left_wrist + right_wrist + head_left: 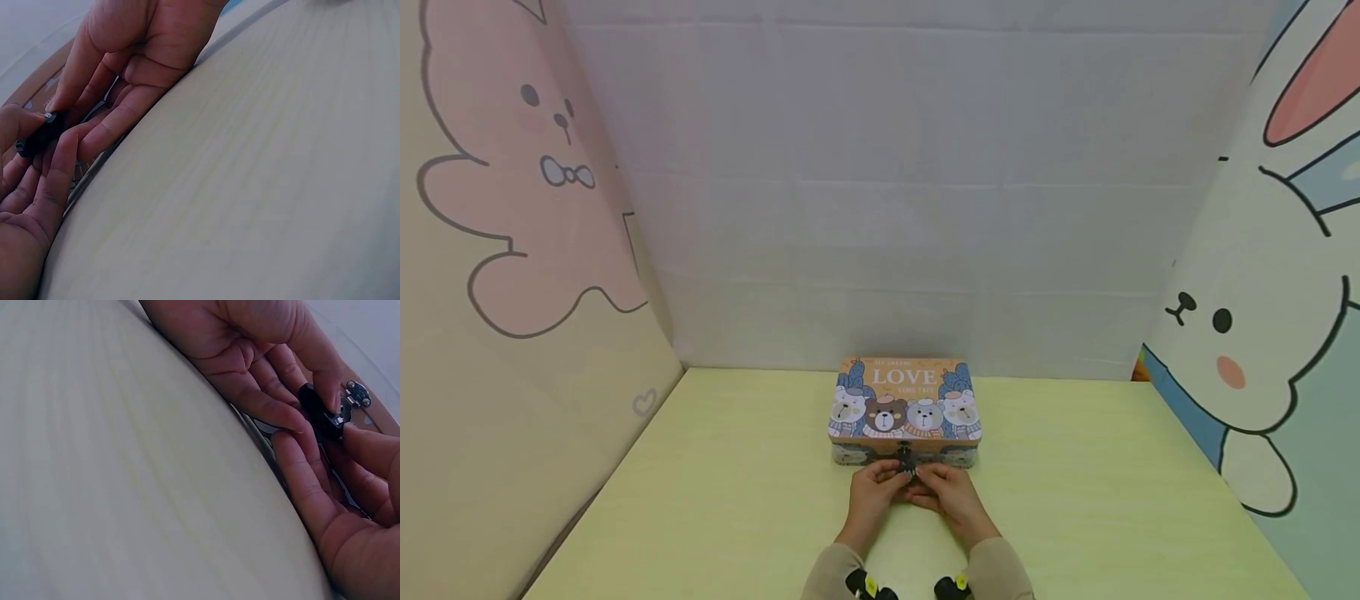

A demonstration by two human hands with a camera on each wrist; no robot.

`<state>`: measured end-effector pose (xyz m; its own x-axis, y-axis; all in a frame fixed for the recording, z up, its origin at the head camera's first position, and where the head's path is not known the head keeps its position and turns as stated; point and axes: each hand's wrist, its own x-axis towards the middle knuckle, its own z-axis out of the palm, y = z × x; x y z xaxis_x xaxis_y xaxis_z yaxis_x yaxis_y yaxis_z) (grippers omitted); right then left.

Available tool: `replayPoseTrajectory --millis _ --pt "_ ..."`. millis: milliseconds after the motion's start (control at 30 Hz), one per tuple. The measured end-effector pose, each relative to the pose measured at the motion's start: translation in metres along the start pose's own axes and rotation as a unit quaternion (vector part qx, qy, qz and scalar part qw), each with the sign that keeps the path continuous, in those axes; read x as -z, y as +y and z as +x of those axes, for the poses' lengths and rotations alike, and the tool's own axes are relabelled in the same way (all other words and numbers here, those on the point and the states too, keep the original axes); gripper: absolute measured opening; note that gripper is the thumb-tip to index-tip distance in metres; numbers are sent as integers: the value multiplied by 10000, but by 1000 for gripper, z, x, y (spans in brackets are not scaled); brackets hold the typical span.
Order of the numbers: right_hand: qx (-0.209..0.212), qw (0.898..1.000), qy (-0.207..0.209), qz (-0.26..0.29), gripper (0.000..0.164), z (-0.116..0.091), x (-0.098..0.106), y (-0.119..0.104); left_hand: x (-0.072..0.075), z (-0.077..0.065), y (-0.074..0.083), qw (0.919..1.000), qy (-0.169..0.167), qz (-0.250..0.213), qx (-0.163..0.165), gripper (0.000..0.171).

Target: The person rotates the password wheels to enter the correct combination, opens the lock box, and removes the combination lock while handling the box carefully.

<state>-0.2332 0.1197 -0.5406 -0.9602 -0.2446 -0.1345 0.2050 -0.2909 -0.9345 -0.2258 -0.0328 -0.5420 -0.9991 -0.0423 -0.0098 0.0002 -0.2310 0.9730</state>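
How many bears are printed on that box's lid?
4, in a row along the lid: white bear at left, then brown bear, grey bear, second white bear at right.

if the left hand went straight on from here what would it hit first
Beyond the black padlock it pinches, the left hand would probably meet the front of the LOVE tin box first; any gap is hard to judge.

Soft, even light reaches the worktop [737, 483] in front of me; the far cloth [910, 167] looks greyer, faintly shadowed behind the box [904, 408]. Both wrist views are dimmer and bluish, the fingers [107, 129] shaded, slightly soft.
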Motion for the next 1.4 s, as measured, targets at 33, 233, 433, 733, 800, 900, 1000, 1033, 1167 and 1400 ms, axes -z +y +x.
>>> replayPoseTrajectory --millis 33,233,433,733,800,900,1000,1033,1167,1400 --pt "-2 10000 1 -8 20 0 0 0 -1 -2 4 10000 -21 -44 -52 23" --pt "38 10000 -10 -36 21 -1 -1 0 -1 0 -1 9999 49 76 -101 22" --pt "37 10000 -27 -25 22 -1 0 0 1 7 -14 9995 136 273 -28 26" --pt "50 10000 -42 -26 22 -1 0 0 1 6 -14 9995 80 232 -181 25" --pt "46 10000 -32 -23 22 -1 0 1 2 6 -13 9996 43 231 -145 25" --pt "48 10000 -14 -31 22 -1 0 1 3 7 -13 9997 -62 228 -35 26" --pt "45 10000 14 -49 22 -1 0 1 5 7 -12 9996 -184 191 77 28" --pt "42 10000 26 -60 22 -1 0 1 5 7 -12 9996 -215 172 90 28" --pt "35 9999 58 -75 22 -1 0 1 6 8 -12 9996 -274 26 94 26" --pt "22 9999 93 -32 19 0 -1 0 7 7 -11 9996 -268 -70 69 30"
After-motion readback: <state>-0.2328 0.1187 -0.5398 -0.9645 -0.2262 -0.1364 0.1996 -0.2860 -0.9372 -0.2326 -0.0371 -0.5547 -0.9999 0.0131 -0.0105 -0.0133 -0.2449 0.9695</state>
